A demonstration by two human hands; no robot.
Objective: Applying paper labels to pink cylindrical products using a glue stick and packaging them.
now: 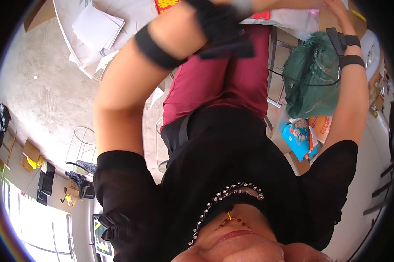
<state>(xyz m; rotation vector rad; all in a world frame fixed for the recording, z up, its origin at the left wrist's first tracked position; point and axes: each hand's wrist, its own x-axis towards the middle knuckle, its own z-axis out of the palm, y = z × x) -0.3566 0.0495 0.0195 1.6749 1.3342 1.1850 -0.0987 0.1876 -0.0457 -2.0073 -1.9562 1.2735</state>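
My left arm reaches across the top of the view towards the right, with a black strap and a dark device on it. My left hand (290,5) is smeared by motion and partly cut off by the upper edge. My right hand (338,12) is close to it at the upper right, above a wrist with black straps and a small black device (335,41). The fingers of both hands are too unclear or cut off to show whether they hold anything. Beneath the hands lies the white-covered table edge (293,29), with a red piece (261,15) on it.
White papers (96,27) and a red and yellow packet (165,5) lie on the table. Below its right side hangs or stands a green mesh bag (312,78), near a blue package (298,139). A wire-frame stool (82,142) and boxes stand at left.
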